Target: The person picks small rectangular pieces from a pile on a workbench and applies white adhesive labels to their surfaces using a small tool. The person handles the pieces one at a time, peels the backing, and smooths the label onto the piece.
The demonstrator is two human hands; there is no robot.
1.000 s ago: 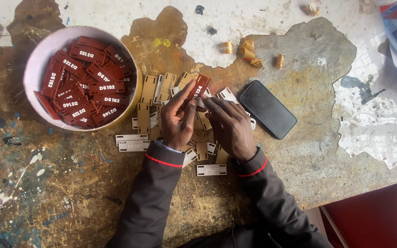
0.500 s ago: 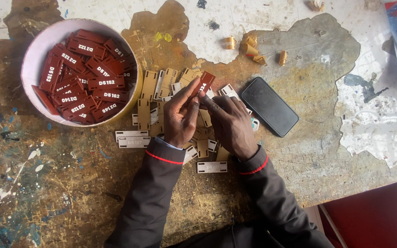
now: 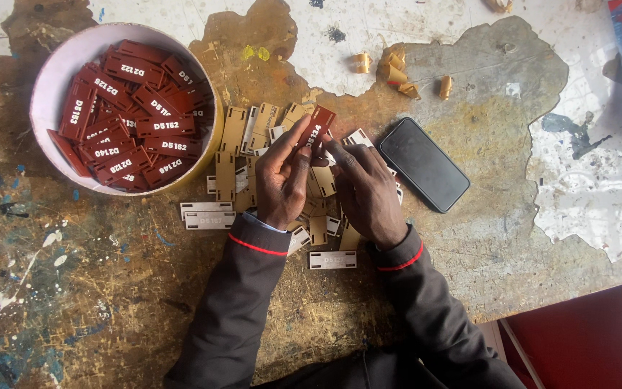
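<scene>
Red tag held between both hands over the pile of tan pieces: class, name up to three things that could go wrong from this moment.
1. The red tag is pinched only by fingertips of the left hand and right hand; it could slip into the tan pieces below.
2. The phone lies right beside the right hand; a sideways move might knock or scratch it.
3. The bowl of red tags sits close to the left hand, so an elbow or wrist could tip it.

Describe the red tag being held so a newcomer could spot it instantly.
Start at the round white bowl of red tags, upper left, then move right past the pale tan pieces to the two hands. The red tag is pinched between the left hand and right hand, the only red one outside the bowl.
</scene>
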